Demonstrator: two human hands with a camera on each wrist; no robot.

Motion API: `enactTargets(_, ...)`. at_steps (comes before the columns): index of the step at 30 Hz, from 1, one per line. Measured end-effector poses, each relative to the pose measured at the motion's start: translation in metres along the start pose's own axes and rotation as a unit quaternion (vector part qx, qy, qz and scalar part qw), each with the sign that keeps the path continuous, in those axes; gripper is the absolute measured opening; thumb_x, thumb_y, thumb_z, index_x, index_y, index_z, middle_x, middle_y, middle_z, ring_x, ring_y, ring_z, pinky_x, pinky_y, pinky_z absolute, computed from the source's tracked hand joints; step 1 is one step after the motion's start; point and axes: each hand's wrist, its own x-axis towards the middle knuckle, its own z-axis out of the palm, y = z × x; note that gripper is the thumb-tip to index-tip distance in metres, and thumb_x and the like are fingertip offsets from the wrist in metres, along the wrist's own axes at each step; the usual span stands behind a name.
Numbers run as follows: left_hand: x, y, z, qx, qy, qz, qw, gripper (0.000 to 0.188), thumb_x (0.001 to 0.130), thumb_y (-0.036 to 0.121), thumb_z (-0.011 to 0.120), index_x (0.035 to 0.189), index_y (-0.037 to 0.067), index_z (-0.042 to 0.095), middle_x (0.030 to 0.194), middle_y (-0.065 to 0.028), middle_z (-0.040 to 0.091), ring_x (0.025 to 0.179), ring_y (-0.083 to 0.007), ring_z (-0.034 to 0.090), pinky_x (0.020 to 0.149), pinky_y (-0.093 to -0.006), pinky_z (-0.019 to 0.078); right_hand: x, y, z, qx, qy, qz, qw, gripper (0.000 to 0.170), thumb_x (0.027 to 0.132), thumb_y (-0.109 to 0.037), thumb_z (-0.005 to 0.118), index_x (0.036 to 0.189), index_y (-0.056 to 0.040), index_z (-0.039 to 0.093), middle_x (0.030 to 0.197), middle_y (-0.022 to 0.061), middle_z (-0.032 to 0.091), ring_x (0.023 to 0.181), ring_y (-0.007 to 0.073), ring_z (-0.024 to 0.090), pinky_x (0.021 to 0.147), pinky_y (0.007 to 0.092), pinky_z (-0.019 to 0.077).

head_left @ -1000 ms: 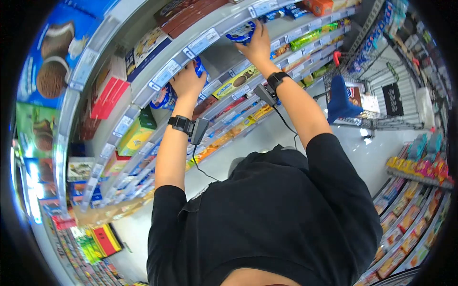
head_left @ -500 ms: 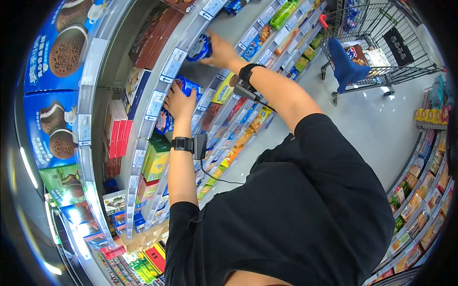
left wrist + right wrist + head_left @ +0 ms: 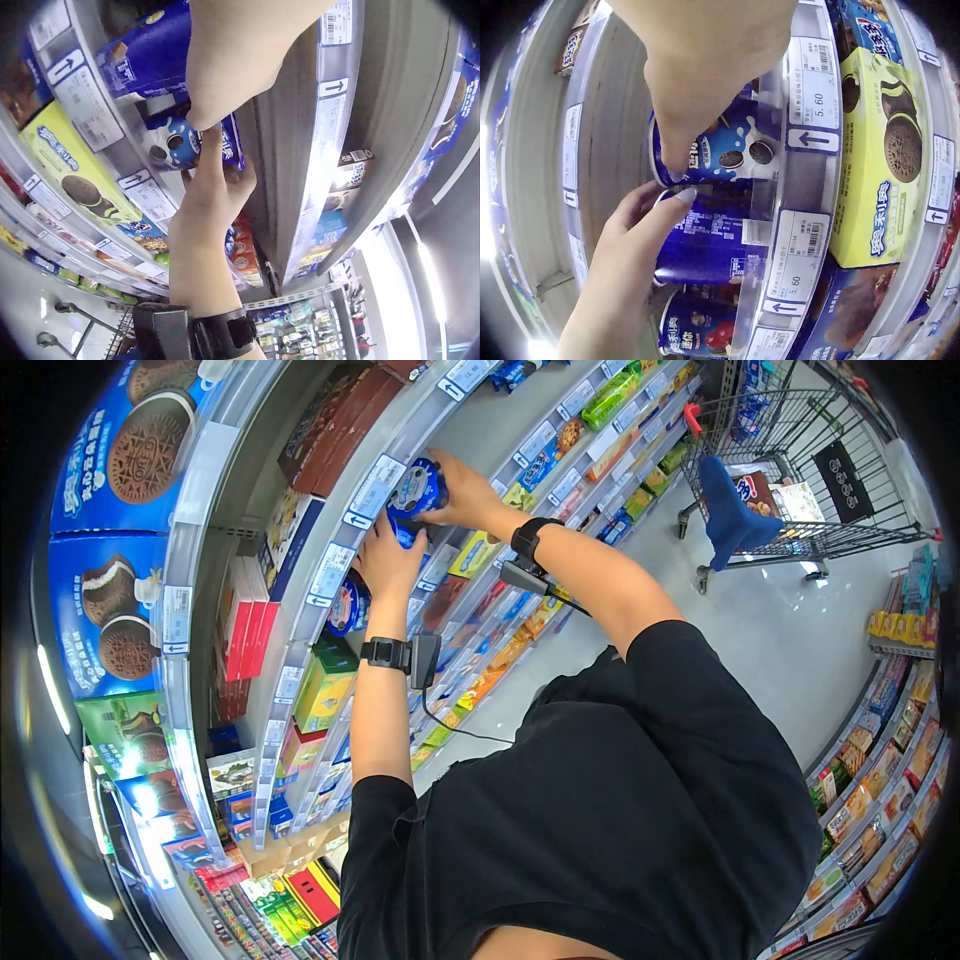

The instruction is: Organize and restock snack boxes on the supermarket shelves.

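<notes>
In the head view, my right hand [image 3: 463, 493] grips a blue cookie cup [image 3: 418, 488] at the shelf edge. The cup's printed side shows sandwich cookies and a milk splash. Right beside it, my left hand [image 3: 392, 563] holds a second blue cookie cup [image 3: 405, 532], its thumb lying along the rim in the right wrist view. There the second cup [image 3: 705, 244] turns its plain dark-blue side with small print to the camera, and the first cup [image 3: 739, 150] lies alongside. Another blue cookie cup [image 3: 347, 608] is on the shelf near my left wrist.
Price labels [image 3: 375, 490] line the shelf lip. A yellow-green cookie box [image 3: 881, 157] stands on the shelf below, while brown boxes [image 3: 345, 435] and red boxes [image 3: 245, 625] fill the one above. A shopping cart [image 3: 800, 470] with goods and a blue cloth stands to the right.
My right hand has carried its cup leftward along the shelf, up beside the cup at my left hand. The left hand has stayed at its cup. The head view has turned.
</notes>
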Motion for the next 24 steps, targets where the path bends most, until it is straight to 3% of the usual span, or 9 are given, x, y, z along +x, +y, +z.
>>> enactTargets(11, 0.0, 0.015, -0.004, 0.011, -0.031, 0.014, 0.999, 0.078, 0.068, 0.041, 0.067, 0.134, 0.015, 0.035, 0.138, -0.01, 0.035, 0.128, -0.029, 0.031, 0.097, -0.06, 0.0219, -0.012, -0.006, 0.0, -0.025, 0.013, -0.016, 0.999, 0.094, 0.058, -0.032, 0.079, 0.132, -0.0003, 0.029, 0.116, 0.0244, 0.049, 0.106, 0.0389, 0.049, 0.092, 0.0412, 0.0403)
enactTargets(17, -0.018, 0.028, -0.014, 0.002, 0.063, 0.056, 0.996, 0.07, 0.068, 0.03, 0.068, 0.13, 0.013, 0.04, 0.134, -0.0133, 0.037, 0.124, -0.0334, 0.032, 0.098, -0.056, 0.0225, -0.034, -0.016, -0.011, -0.099, 0.09, -0.091, 0.987, 0.079, 0.061, -0.019, 0.074, 0.126, 0.0017, 0.036, 0.109, 0.0224, 0.05, 0.104, 0.0391, 0.047, 0.09, 0.0422, 0.039)
enactTargets(20, -0.049, 0.04, -0.021, -0.124, 0.161, 0.16, 0.966, 0.062, 0.069, 0.022, 0.066, 0.126, 0.013, 0.045, 0.131, -0.0156, 0.039, 0.122, -0.0355, 0.033, 0.098, -0.0518, 0.0247, -0.058, -0.022, -0.025, -0.136, 0.089, -0.096, 0.982, 0.065, 0.063, -0.014, 0.07, 0.12, 0.0022, 0.041, 0.105, 0.0207, 0.051, 0.1, 0.0372, 0.048, 0.087, 0.0428, 0.0398)
enactTargets(22, -0.083, 0.054, -0.014, -0.152, 0.151, 0.168, 0.962, 0.054, 0.066, 0.013, 0.065, 0.119, 0.011, 0.051, 0.127, -0.0154, 0.042, 0.114, -0.0349, 0.039, 0.096, -0.0465, 0.0287, -0.083, -0.019, -0.032, -0.163, 0.068, -0.091, 0.98, 0.058, 0.064, -0.011, 0.067, 0.116, 0.0022, 0.044, 0.102, 0.0194, 0.052, 0.097, 0.0359, 0.049, 0.084, 0.0433, 0.0403)
enactTargets(24, -0.122, 0.065, 0.003, -0.217, 0.106, 0.146, 0.959, 0.048, 0.067, 0.012, 0.064, 0.114, 0.009, 0.052, 0.122, -0.0164, 0.045, 0.112, -0.0358, 0.04, 0.093, -0.0476, 0.032, -0.113, -0.013, -0.04, -0.17, 0.018, -0.052, 0.984, 0.053, 0.067, -0.012, 0.066, 0.113, 0.0015, 0.045, 0.099, 0.0189, 0.053, 0.095, 0.0352, 0.049, 0.082, 0.0441, 0.0404)
